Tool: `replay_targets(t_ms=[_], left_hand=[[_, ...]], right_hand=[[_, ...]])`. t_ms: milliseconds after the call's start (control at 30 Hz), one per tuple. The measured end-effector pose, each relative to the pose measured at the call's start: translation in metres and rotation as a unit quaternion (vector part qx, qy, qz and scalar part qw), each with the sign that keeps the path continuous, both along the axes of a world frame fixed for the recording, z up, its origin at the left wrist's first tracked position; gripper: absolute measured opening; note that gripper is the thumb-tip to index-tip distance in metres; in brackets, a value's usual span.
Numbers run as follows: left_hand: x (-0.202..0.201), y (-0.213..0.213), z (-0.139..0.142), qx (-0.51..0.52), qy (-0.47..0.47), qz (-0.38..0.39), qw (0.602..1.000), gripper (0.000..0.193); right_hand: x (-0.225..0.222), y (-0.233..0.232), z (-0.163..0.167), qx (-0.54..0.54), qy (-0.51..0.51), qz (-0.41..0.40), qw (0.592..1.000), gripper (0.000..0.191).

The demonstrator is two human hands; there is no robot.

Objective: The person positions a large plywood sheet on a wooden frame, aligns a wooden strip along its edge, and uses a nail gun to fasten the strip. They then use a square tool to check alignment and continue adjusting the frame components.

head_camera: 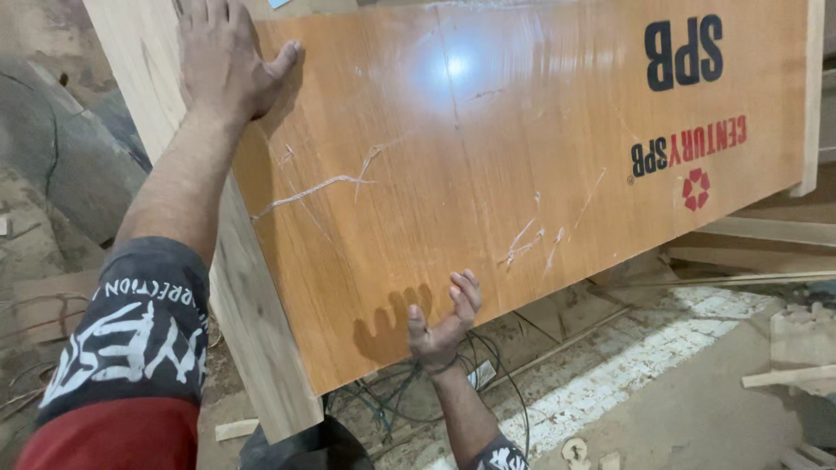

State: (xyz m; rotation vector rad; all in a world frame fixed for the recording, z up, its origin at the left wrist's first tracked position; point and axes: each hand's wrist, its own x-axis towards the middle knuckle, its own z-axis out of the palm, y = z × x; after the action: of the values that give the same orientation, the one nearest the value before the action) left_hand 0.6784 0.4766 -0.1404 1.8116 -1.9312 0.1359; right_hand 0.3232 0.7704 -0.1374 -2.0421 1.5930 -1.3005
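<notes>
In the head view, a large glossy orange-brown wood panel point(488, 157) fills the upper frame, tilted. The left hand point(228, 57), upper left, lies flat with fingers spread over the panel's pale edge. The right hand point(444, 322), lower centre, cups half open under the bottom edge. Tangled wires point(392, 392) lie on the floor below.

A dusty grey floor point(697, 400) carried the work. A pale chalky patch point(610, 365) crossed it. Dark tangled wires point(392, 396) lay on it, beside thin wooden strips point(784, 377), small offcuts point(235, 428), and stacked planks point(766, 231) at the right.
</notes>
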Motion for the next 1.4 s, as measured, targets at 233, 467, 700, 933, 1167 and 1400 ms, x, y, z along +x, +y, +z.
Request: replay_targets(t_ms=[233, 467, 700, 933, 1167, 1400], left_hand=[[0.005, -0.006, 0.001, 0.101, 0.0, 0.017, 0.995, 0.069], [0.011, -0.009, 0.017, 0.138, 0.004, 0.022, 0.99, 0.066], [0.01, -0.017, 0.026, 0.165, 0.012, 0.037, 0.986, 0.068], [0.013, -0.019, 0.031, 0.19, 0.031, 0.046, 0.98, 0.065], [0.006, -0.023, 0.035, 0.14, -0.041, 0.065, 0.987, 0.056], [-0.005, -0.023, 0.03, 0.152, 0.042, 0.008, 0.987, 0.039]], right_hand=[[0.011, 0.001, 0.035, 0.105, 0.051, 0.028, 0.993, 0.067], [0.068, -0.129, 0.025, 0.207, 0.366, 0.1, 0.902, 0.092], [0.16, -0.265, 0.031, 0.193, 0.336, 0.159, 0.908, 0.093], [0.178, -0.29, 0.029, 0.189, 0.348, 0.146, 0.907, 0.09], [0.184, -0.29, 0.044, 0.202, 0.36, 0.145, 0.899, 0.091], [0.174, -0.294, 0.049, 0.223, 0.346, 0.163, 0.897, 0.094]])
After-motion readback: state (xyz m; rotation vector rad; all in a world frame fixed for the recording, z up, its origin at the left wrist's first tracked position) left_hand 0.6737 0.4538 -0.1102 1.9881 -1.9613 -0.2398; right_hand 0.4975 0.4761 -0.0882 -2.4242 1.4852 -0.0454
